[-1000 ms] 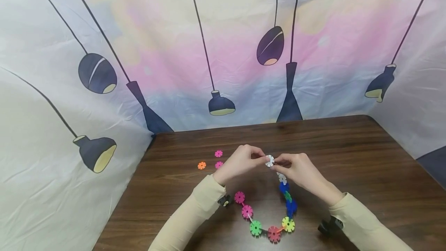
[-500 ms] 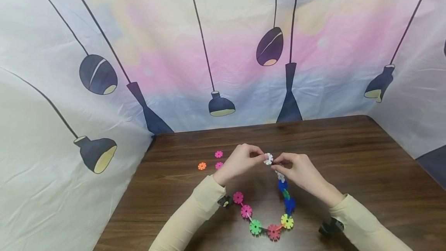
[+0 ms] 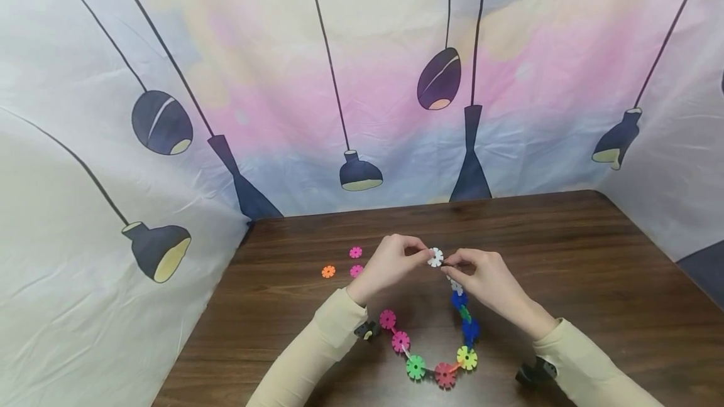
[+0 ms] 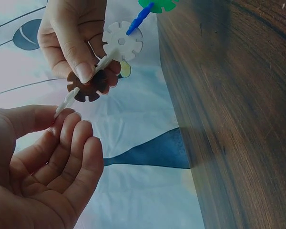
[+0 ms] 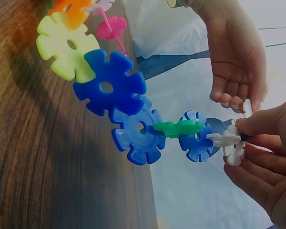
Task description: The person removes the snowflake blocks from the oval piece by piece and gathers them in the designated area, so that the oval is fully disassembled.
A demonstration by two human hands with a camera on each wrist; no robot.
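My left hand [image 3: 393,262] pinches a white notched snowflake disc [image 3: 435,257] between thumb and fingertips. Edge-on in the left wrist view, that white disc [image 4: 66,102] meets the rim of a dark brown disc [image 4: 88,89]. My right hand [image 3: 489,278] pinches the brown disc from the other side. From it a chain of interlocked discs hangs down: white discs [image 5: 234,148], blue, green [image 5: 178,129], blue, yellow [image 3: 467,358]. The chain curves along the near side through a red disc [image 3: 445,375] and a green disc [image 3: 415,367] to pink discs [image 3: 400,341] at its left end.
Beyond my left hand, loose pink discs [image 3: 355,252] and an orange disc [image 3: 328,271] lie on the dark wooden table [image 3: 271,319]. A printed cloth [image 3: 396,80] with lamp pictures hangs behind the table. Each wrist carries a small black camera [image 3: 536,372].
The white disc has shifted slightly left and turned a little in the left fingers. The chain's right side has drifted slightly left. Both hands keep their pinch.
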